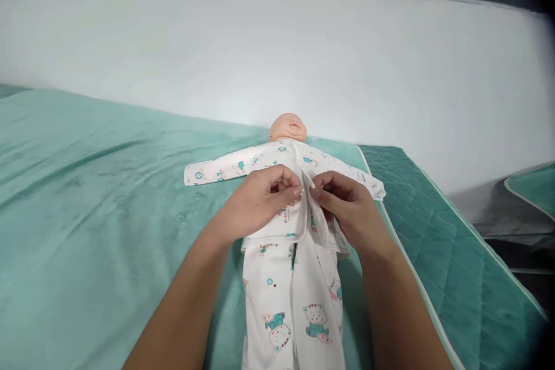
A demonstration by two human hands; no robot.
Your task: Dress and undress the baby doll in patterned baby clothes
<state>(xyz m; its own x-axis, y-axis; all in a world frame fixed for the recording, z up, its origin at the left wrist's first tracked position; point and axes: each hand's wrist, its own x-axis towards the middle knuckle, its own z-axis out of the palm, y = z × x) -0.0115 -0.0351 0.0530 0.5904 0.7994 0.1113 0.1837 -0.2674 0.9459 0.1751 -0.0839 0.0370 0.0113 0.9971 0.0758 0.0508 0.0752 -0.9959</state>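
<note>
A baby doll [288, 127] lies on its back, its head near the wall, dressed in a white printed top [277, 156] with both sleeves spread out. White printed trousers [316, 295] cover its lower part. Over the chest, my left hand [269, 196] pinches the left front edge of the top between thumb and fingers. Close beside it, my right hand [347, 202] pinches the other front edge, which is lifted and folded outward. The two front edges are slightly apart along the middle. Any fastener between my fingertips is too small to make out.
A green sheet [108, 214] with soft wrinkles lies under the doll. On the right runs a darker quilted green mat [446, 237] with a pale border. A white wall [217, 46] rises behind, and another green padded edge [535, 188] shows at far right.
</note>
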